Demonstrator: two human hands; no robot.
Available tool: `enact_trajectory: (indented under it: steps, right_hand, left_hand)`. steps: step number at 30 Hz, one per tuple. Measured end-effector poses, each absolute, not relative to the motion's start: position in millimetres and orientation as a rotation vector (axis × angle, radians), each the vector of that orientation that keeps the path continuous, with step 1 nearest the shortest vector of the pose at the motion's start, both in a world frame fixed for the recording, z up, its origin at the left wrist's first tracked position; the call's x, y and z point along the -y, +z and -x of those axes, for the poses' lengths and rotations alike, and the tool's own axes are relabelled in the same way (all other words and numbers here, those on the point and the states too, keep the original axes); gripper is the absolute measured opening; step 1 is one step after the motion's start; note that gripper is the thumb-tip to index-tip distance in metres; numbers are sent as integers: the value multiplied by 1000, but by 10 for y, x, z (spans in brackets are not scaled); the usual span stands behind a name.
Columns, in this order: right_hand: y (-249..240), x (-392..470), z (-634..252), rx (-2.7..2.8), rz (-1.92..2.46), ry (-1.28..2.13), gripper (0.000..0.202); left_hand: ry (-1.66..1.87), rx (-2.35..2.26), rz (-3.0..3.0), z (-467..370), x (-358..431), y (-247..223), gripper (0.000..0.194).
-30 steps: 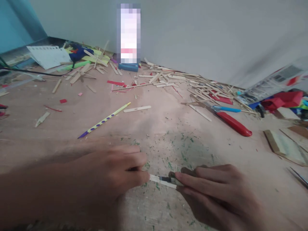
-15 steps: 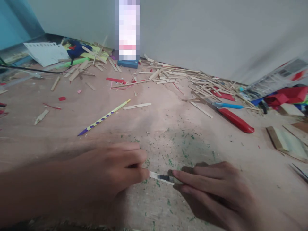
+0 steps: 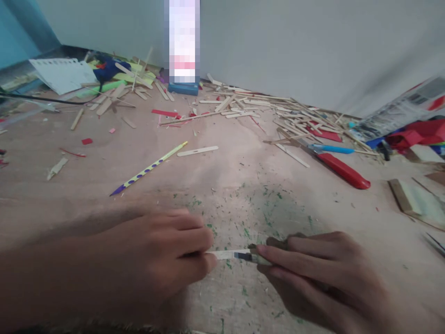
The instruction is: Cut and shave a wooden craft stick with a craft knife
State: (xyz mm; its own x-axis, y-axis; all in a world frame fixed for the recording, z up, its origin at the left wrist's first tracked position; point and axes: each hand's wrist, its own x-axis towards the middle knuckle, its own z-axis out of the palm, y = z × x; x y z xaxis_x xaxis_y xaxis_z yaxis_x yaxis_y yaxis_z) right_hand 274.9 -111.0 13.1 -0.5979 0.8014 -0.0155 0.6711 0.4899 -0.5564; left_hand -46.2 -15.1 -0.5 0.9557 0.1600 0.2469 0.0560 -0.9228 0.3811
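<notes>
- The left grip is narrow; its thumb and finger pinch the left end of a thin white strip.
- The right grip is also narrow, and it holds a small tool with a dark tip.
- The strip lies between the two grips, low over the tabletop. Its long axis goes crosswise, nearly level, from the left fingertips toward the right ones.
- The dark tip points left, to the left grip, almost along this same axis. It seems to lie against the strip, but the view is blurred and I cannot tell if it touches.
- Ahead of the grips, a wide stretch of tabletop carries only green flecks.
- Beyond the left grip lies a dotted pencil, slanting; beyond the right one, a red handle.
- Farther ahead, wooden sticks are heaped along the tabletop's far edge, by the wall.
</notes>
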Motion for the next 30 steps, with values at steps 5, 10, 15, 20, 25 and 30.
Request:
enact_trajectory:
  steps: [5,10,15,20,25,30]
  right_hand:
    - [171,1074,-2708,2536,1248,723,22]
    - [241,1067,-2642,2539,1254,675,16]
    - [220,1094,-2669,2522,1274,713,15]
    - [253,1062,-2661,2570,1291,680,16]
    - [311,1036,-2609,2610,1251,543,19]
    - [247,1107,-2623,2495,1340,582,29]
  left_hand:
    - [430,-192,-2689,456,157,-71,25]
    - [541,-192,-2708,414,196,-244,23]
    - [422,-220,-2709,410,194,-172,37]
    - [452,-174,-2677,439,158,-137,36]
    - [539,-242,-2628,400,150,-156,30]
    - [592,-219,-2709,320,177,-171,25]
